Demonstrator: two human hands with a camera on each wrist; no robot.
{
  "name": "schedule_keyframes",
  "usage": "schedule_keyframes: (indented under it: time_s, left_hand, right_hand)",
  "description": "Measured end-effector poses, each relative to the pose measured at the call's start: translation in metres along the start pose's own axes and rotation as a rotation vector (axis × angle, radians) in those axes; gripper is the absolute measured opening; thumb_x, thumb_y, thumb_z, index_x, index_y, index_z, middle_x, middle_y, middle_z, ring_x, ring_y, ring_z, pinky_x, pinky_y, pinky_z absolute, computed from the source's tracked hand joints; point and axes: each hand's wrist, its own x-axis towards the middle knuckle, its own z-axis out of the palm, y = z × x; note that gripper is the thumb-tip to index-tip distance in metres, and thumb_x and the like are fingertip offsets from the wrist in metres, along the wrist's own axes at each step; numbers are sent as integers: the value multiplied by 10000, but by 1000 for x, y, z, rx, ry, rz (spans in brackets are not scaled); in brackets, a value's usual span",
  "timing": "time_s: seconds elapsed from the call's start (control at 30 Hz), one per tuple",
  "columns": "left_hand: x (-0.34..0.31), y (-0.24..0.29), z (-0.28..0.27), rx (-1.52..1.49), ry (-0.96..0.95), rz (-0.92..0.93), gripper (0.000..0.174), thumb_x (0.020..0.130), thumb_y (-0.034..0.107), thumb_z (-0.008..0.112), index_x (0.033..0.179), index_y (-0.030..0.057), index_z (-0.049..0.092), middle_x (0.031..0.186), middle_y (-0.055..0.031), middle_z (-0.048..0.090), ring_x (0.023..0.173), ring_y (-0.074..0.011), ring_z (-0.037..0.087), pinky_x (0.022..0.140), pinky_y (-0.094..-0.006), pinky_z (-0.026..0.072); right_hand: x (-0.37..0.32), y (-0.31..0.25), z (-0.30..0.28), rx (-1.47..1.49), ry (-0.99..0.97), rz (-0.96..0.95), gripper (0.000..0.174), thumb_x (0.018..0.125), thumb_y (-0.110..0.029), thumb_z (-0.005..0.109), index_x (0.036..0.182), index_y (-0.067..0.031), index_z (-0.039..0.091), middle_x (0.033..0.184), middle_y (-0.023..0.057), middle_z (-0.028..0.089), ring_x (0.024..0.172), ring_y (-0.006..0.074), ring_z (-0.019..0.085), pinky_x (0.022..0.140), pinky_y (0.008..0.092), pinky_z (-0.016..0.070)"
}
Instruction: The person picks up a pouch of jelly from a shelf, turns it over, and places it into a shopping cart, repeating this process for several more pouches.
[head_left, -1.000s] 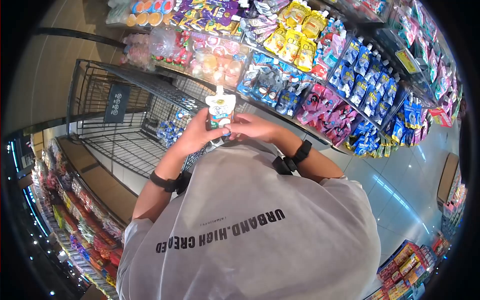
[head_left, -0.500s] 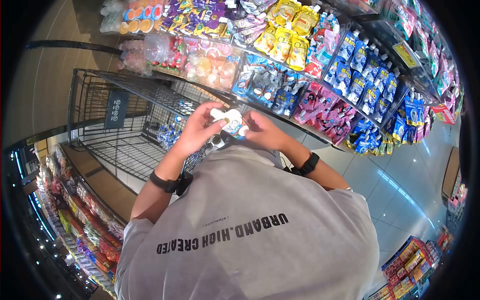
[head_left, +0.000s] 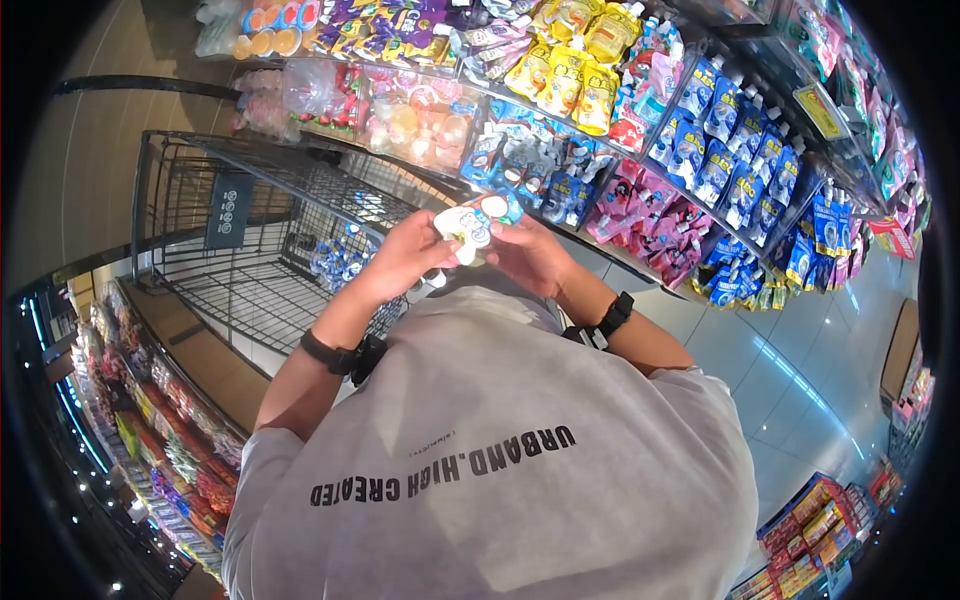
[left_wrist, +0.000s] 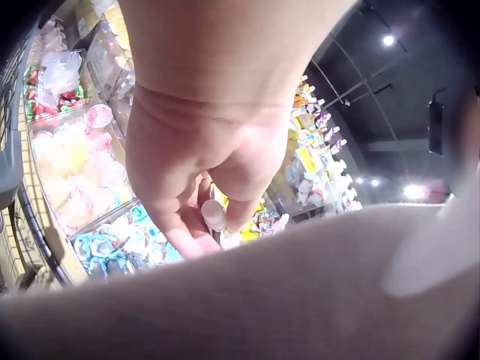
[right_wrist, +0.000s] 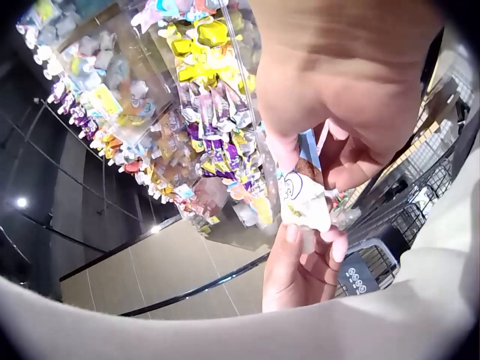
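A white spouted jelly pouch [head_left: 465, 226] with a blue end and a coconut picture is held between both hands in front of the chest, its spout end tilted down toward the body. My left hand [head_left: 405, 258] pinches it near the spout; in the left wrist view the pale cap [left_wrist: 214, 215] shows between thumb and fingers. At the pouch's other end, my right hand [head_left: 532, 258] grips the printed body. Seen from the right wrist, the pouch [right_wrist: 304, 199] spans the gap between the right fingers above and the left fingertips below.
A black wire shopping cart [head_left: 230, 285] stands ahead on the left, with small blue-and-white packs [head_left: 345, 262] in it. Shelf bins ahead hold yellow pouches [head_left: 575, 75], blue pouches [head_left: 728, 140], pink packs [head_left: 645, 220] and jelly cups [head_left: 420, 120]. Another packed shelf [head_left: 160, 400] lies at left.
The pouch has gone from upright, label facing me, through lying sideways, to spout-down toward the body. The left hand has shifted to the spout end, the right to the base.
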Motion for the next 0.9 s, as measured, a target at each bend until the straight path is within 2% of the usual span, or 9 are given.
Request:
schedule_keyframes:
  time_s: [0.2,0.27,0.3,0.33,0.4,0.57,0.67,0.83,0.9]
  left_hand:
    - [-16,-13,-22,168,145,13,450,955,171,625,1342,21,452,1219,-113,604,1043,-182,610,911,-326,491]
    - [-29,-14,-29,163,169,7,431,973,226,600,1323,12,469,1220,-119,605,1037,-188,614,916,-330,491]
    - [-35,-18,-35,150,187,-1,428,979,239,589,1323,12,471,1224,-122,605,1041,-191,614,923,-333,488]
    - [-40,-20,-39,137,206,-8,427,986,252,578,1323,12,473,1229,-124,604,1045,-193,614,930,-335,485]
    - [-53,-24,-43,118,249,-34,423,994,270,566,1318,12,480,1228,-127,606,1047,-201,616,941,-343,483]
    - [-86,-41,-60,21,371,-70,439,998,287,564,1327,9,477,1223,-130,603,1059,-212,617,945,-347,485]
    - [-100,-41,-60,-15,450,-83,462,997,289,566,1332,-14,467,1204,-135,605,1048,-214,623,950,-346,491]
    - [-118,-55,-69,-91,522,-64,532,972,296,605,1341,-51,442,1193,-160,601,1051,-236,618,953,-352,488]
    - [-125,-62,-74,-94,534,-67,528,976,291,593,1350,-47,433,1200,-145,599,1051,-230,615,950,-352,486]
  right_hand:
    - [50,-20,-70,-209,424,-232,310,846,-186,716,1136,-141,616,969,-49,631,843,84,537,710,276,424]
    - [75,-31,-114,-289,371,-346,273,845,-181,715,1098,-140,623,937,-47,632,828,83,550,704,278,427]
    - [84,-39,-117,-335,465,-358,263,838,-187,723,1078,-135,626,934,-37,636,834,87,563,696,289,441]
    - [91,-47,-119,-315,449,-355,239,858,-160,701,1084,-133,629,939,-35,637,798,108,567,708,291,438]
    - [107,-57,-118,-409,666,-392,223,858,-170,704,1065,-147,624,948,-35,635,849,122,551,756,323,445]
    - [159,-72,-134,-426,731,-424,344,849,-187,735,1142,-105,573,1062,-1,627,927,152,563,788,380,478]
    - [183,-81,-139,-564,999,-395,447,842,-191,735,1227,-60,550,1135,65,625,948,211,597,830,433,500]
    - [206,-85,-166,-1500,1277,-219,621,854,-391,688,1288,22,522,1250,178,599,1110,315,591,970,416,465]
    - [208,-82,-167,-1594,1343,-136,712,859,-471,670,1312,55,511,1297,224,589,1175,356,588,1027,409,451]
